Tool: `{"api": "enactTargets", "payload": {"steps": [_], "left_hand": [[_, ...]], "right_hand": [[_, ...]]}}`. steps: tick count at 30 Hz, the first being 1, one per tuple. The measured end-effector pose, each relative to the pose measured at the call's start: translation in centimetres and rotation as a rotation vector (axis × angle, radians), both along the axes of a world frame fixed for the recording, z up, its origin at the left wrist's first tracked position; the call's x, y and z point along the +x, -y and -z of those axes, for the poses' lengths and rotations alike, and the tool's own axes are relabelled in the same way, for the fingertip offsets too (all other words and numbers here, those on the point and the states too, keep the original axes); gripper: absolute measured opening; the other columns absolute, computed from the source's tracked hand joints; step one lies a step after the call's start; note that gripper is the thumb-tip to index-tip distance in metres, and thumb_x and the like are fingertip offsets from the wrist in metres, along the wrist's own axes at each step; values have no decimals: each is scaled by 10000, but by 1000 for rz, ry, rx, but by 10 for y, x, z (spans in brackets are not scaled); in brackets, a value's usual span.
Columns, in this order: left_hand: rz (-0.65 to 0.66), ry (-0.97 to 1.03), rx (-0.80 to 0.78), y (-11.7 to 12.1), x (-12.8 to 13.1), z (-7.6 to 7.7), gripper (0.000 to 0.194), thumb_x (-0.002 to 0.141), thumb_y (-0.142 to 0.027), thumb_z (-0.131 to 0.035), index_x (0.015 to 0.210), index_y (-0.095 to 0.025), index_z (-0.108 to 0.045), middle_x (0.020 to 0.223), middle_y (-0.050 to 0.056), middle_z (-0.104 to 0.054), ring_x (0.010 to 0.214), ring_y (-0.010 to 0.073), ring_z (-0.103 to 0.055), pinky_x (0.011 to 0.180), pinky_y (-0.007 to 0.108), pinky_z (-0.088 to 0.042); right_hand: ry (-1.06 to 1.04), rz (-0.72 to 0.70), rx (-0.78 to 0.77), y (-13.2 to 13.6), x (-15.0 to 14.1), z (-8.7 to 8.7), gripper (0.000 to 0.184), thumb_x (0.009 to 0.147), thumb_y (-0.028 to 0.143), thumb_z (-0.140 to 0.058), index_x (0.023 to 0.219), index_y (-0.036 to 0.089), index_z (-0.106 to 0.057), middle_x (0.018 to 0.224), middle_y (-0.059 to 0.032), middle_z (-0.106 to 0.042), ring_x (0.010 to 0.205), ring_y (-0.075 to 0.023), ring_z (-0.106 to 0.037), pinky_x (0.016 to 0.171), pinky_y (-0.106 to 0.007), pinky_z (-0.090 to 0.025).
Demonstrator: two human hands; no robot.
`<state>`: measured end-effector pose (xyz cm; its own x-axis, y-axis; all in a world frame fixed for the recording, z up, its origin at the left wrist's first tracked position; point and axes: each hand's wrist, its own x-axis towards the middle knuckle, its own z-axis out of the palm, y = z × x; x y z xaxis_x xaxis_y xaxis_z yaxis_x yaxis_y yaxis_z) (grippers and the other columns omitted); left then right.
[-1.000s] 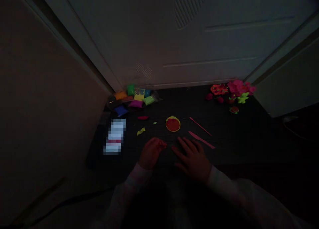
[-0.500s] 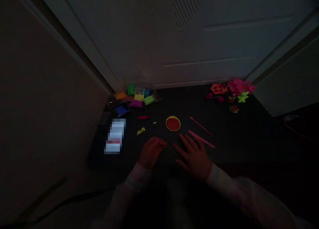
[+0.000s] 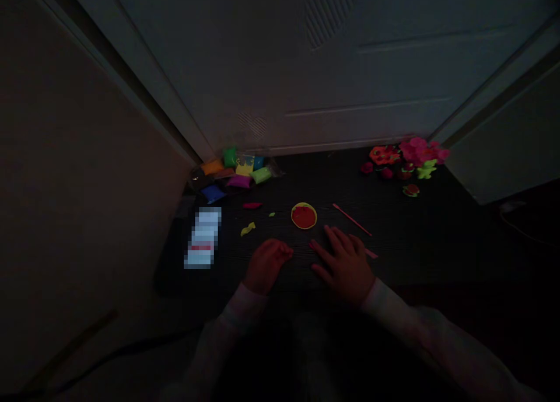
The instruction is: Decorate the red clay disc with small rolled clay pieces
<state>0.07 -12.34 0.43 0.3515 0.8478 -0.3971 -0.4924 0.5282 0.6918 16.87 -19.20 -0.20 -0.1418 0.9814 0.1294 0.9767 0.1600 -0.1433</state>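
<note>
My left hand (image 3: 268, 266) rests near the table's front edge with thumb and fingers pinched together; what they hold, if anything, is hidden. My right hand (image 3: 345, 268) lies flat with its fingers spread, palm down. Under its fingers is a flat pink modelling tool (image 3: 371, 254), mostly covered. A dark pink speck shows at the index fingertip, too small to name. Just beyond both hands sits a red clay disc with a yellow rim (image 3: 304, 216). A thin pink stick tool (image 3: 352, 220) lies to its right. Left of the disc are a twisted yellow clay piece (image 3: 248, 229) and a small yellow-green bit (image 3: 272, 215).
A dark red clay piece (image 3: 252, 206) lies behind the yellow one. Coloured clay packets (image 3: 240, 181) are heaped at the back left, with a lit phone (image 3: 203, 238) in front. Several clay figures (image 3: 422, 153) stand at the back right. A white door (image 3: 262, 69) rises behind the table (image 3: 437, 238).
My right hand has slid slightly forward and to the right, over most of the flat pink tool. The left hand has barely moved.
</note>
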Motion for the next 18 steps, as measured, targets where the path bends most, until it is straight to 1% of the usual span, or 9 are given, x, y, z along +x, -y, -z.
{"api": "enactTargets", "payload": {"steps": [3, 4, 7, 8, 12, 13, 16, 17, 18], "left_hand": [[3, -2, -7, 0, 0, 0, 137, 642, -217, -633, 565, -130, -560, 591, 6, -568, 633, 121, -549, 642, 251, -436], [5, -3, -8, 0, 0, -1, 137, 645, -217, -631, 567, -129, -561, 594, 8, -568, 636, 122, -550, 643, 252, -436], [4, -6, -6, 0, 0, -1, 136, 651, -214, -625, 567, -129, -560, 594, 7, -564, 637, 121, -551, 643, 251, -436], [3, -5, -5, 0, 0, -2, 136, 652, -215, -624, 567, -129, -560, 592, 6, -561, 634, 120, -550, 643, 251, -436], [1, -6, -9, -1, 0, -1, 134, 652, -219, -623, 575, -127, -562, 595, 7, -560, 628, 118, -550, 642, 252, -438], [0, -7, -10, -1, 0, 0, 133, 653, -218, -622, 577, -128, -562, 594, 7, -560, 627, 118, -551, 642, 253, -438], [-4, -6, -9, -1, 0, 1, 130, 652, -217, -623, 579, -130, -559, 594, 4, -560, 627, 119, -553, 643, 253, -438], [-5, -4, -9, -1, 0, 1, 131, 652, -218, -624, 579, -131, -558, 594, 4, -562, 628, 120, -554, 642, 254, -439], [-5, -3, -9, -1, 0, 2, 131, 651, -218, -624, 580, -131, -558, 594, 4, -563, 629, 121, -554, 640, 254, -439]], "right_hand": [[-3, -95, 4, 0, 0, 0, 496, 773, 559, -361, 1197, 317, -447, 1330, -112, -361, 1204, -268, -302, 916, -450, -194], [-3, -102, 4, -1, 0, 0, 491, 775, 557, -361, 1197, 322, -446, 1332, -108, -359, 1202, -266, -305, 916, -449, -193], [6, -3, 6, -2, 0, -2, 461, 787, 527, -367, 1181, 309, -470, 1333, -120, -353, 1195, -280, -307, 911, -457, -192], [7, 5, 6, -2, 0, -2, 462, 786, 525, -370, 1180, 305, -472, 1331, -123, -355, 1193, -283, -309, 909, -459, -192], [0, -140, 2, -1, -2, -1, 486, 773, 545, -377, 1197, 316, -449, 1325, -101, -372, 1190, -267, -314, 918, -448, -189], [5, -130, 2, -1, -2, -1, 479, 776, 536, -381, 1197, 317, -449, 1328, -98, -367, 1191, -268, -311, 917, -447, -189], [24, -7, 11, -3, -1, -1, 463, 784, 511, -388, 1190, 302, -462, 1335, -110, -352, 1193, -282, -301, 910, -452, -192], [26, -4, 12, -3, -1, -1, 468, 782, 516, -386, 1189, 299, -464, 1334, -112, -353, 1192, -282, -302, 911, -452, -192], [24, -30, 10, -3, -2, -1, 478, 778, 529, -383, 1190, 301, -462, 1333, -109, -357, 1191, -279, -306, 914, -450, -191]]}}
